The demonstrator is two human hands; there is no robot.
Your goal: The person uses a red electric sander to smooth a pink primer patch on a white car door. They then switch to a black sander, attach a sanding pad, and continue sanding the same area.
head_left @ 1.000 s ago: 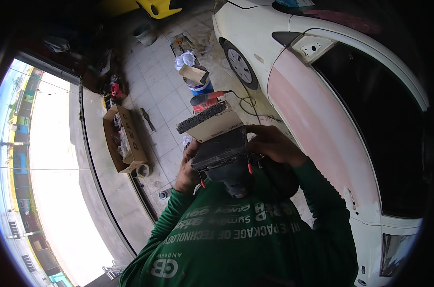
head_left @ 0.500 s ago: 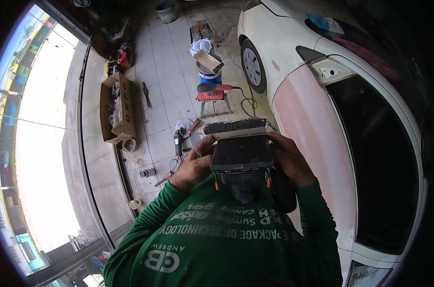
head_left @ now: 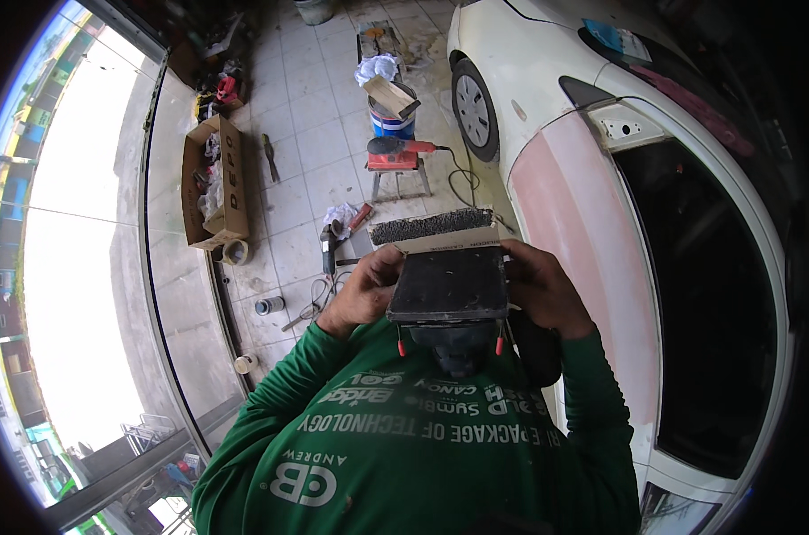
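My left hand [head_left: 364, 290] and my right hand [head_left: 544, 292] are closed on opposite sides of an upturned electric sander [head_left: 449, 285], black pad facing up, its body against my green shirt and two red-tipped levers hanging down. A sheet of sandpaper [head_left: 435, 242] stands bent along the pad's far edge, with printed beige backing and a strip of coarse dark grit on top; the fingers of both hands are at its ends, partly hidden.
A white car [head_left: 581, 241] with pinkish patches runs along the right. Ahead stand a stool [head_left: 388, 189] with a red sander [head_left: 395, 153] and a bucket [head_left: 391, 120]. Power tools [head_left: 329, 250], a cardboard box [head_left: 229, 178] and cans [head_left: 270, 305] lie on the tiles. An open doorway is left.
Both hands and the sander have turned level, from tilted to square in the view. The sandpaper's top edge has gone from slanted to nearly horizontal. The view has also shifted.
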